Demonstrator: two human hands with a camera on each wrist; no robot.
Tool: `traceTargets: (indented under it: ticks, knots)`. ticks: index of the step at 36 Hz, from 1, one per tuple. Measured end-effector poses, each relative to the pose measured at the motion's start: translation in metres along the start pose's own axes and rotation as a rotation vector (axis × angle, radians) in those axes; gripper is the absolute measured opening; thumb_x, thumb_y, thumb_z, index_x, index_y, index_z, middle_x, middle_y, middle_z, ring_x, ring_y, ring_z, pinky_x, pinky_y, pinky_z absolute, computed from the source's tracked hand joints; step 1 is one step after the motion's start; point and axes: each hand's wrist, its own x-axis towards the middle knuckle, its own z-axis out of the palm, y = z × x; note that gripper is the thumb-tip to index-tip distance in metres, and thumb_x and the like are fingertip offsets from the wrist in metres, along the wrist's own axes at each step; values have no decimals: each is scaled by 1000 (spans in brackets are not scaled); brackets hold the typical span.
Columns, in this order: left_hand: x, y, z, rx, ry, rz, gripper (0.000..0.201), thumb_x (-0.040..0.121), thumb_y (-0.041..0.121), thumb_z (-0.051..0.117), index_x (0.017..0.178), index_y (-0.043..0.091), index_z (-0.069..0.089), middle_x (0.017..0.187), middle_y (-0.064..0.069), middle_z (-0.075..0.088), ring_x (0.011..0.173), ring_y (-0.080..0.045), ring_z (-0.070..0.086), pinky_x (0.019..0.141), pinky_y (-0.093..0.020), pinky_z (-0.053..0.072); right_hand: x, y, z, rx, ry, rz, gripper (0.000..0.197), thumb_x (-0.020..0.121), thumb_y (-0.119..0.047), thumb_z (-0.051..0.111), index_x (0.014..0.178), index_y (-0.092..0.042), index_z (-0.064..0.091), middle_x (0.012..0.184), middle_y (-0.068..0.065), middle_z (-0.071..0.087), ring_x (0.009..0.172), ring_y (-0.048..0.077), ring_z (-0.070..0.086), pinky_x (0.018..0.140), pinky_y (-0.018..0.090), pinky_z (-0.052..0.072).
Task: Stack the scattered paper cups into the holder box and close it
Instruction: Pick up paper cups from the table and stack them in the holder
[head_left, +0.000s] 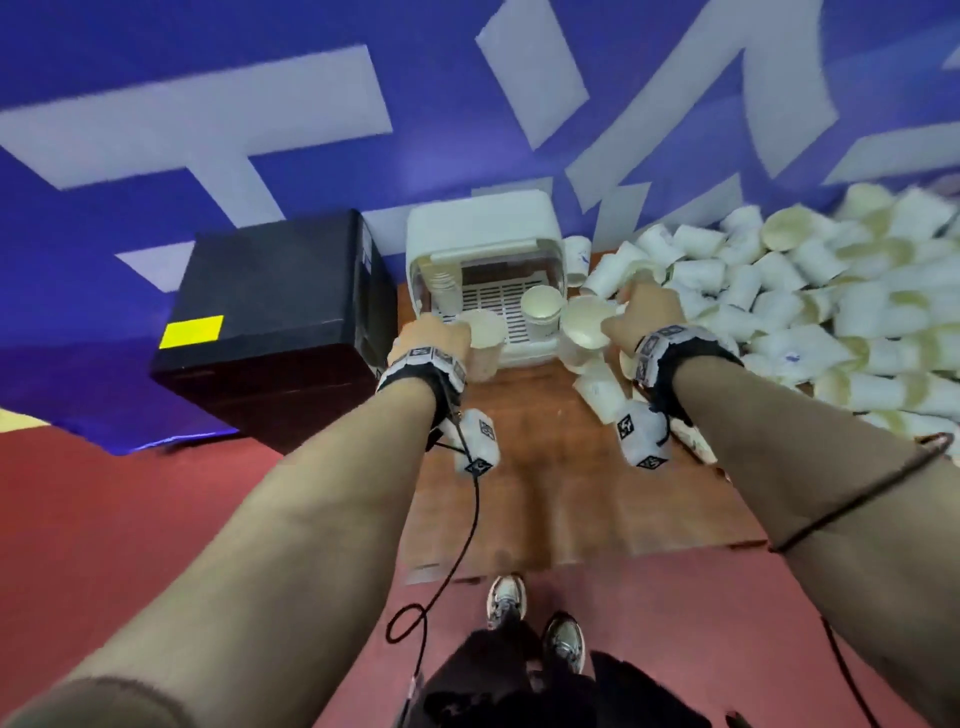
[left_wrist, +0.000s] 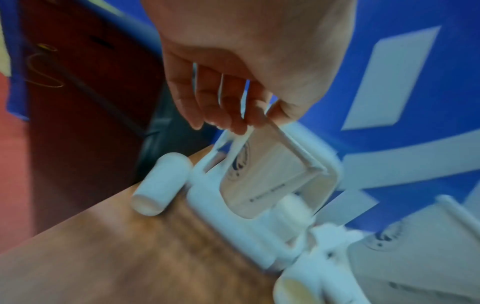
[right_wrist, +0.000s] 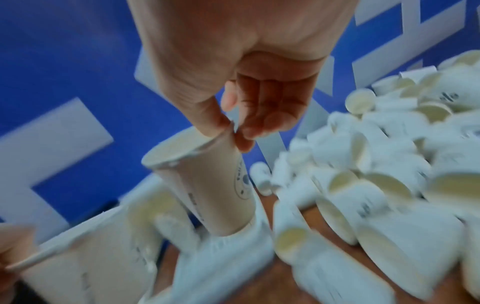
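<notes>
Fingertips (right_wrist: 221, 127) pinching upright cup (right_wrist: 205, 183)

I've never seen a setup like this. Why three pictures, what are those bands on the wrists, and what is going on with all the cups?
No robot here: a person wears three cameras. The big picture comes from one on the head, looking down past both arms. The other two come from the small cameras strapped at the wrist bands, each looking along one hand.

On the wooden table stands a white holder box, its lid open, with a few cups already inside. To its right lies a big pile of paper cups; to its left sits a black box.

The left hand pinches one cup by its rim, in front of the box. The right hand pinches the rim of another cup at the edge of the pile. Both wrist pictures are blurred.
</notes>
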Motion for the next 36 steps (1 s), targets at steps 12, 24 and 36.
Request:
traceTargets:
  ticks: [12, 24, 36]
  knots:
    - [-14, 121, -153, -145, 120, 280, 30, 71, 34, 55, 82, 10, 68, 77, -10, 69, 69, -29, 65, 62, -30, 46, 15, -87, -150, 222, 339, -56, 12, 79, -12, 61, 89, -17, 67, 98, 16, 66, 83, 35, 62, 68, 30, 46]
    - [9, 132, -150, -238, 59, 245, 31, 60, 34, 53, 75, 14, 71, 59, -2, 72, 68, -25, 73, 83, -43, 57, 25, -87, -147, 156, 321, -44, 16, 83, -13, 58, 91, -11, 71, 93, 16, 68, 82, 37, 65, 70, 35, 54]
    - [41, 139, -88, -216, 34, 118, 32, 56, 34, 53, 71, 14, 72, 66, -5, 74, 75, -28, 74, 83, -45, 58, 81, -43, -107, 58, 126, -46, 20, 82, -12, 57, 95, -11, 73, 91, 16, 71, 82, 33, 67, 65, 29, 48]
